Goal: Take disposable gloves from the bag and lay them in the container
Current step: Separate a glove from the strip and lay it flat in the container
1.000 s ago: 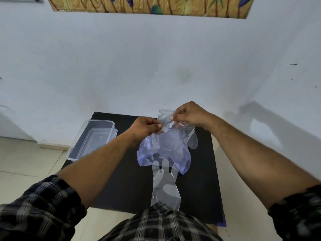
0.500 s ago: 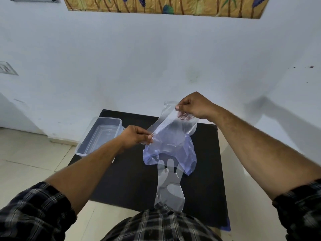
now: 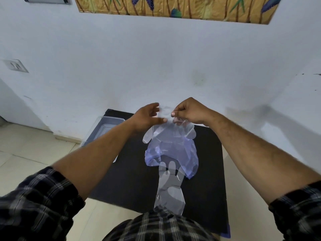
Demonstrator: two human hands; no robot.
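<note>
My right hand (image 3: 190, 112) is closed in a pinch on the cuffs of a bunch of clear disposable gloves (image 3: 165, 113), held above the black table (image 3: 132, 180). The gloves hang down into the crumpled purple bag (image 3: 173, 152), and glove fingers stick out on both sides. My left hand (image 3: 146, 117) is right beside the cuffs. Its thumb touches the plastic and its fingers are spread. One more clear glove (image 3: 171, 187) lies flat on the table near my body. The clear plastic container (image 3: 104, 130) stands at the table's left edge, partly hidden by my left forearm.
A white wall rises right behind the table, and a side wall closes in on the right. The tiled floor shows to the left of the table. A wall socket (image 3: 15, 66) sits at the far left.
My left hand has let go of the glove it was pulling down and left. It has come back up to the cuffs beside my right hand, fingers now spread. The right hand has barely moved.
</note>
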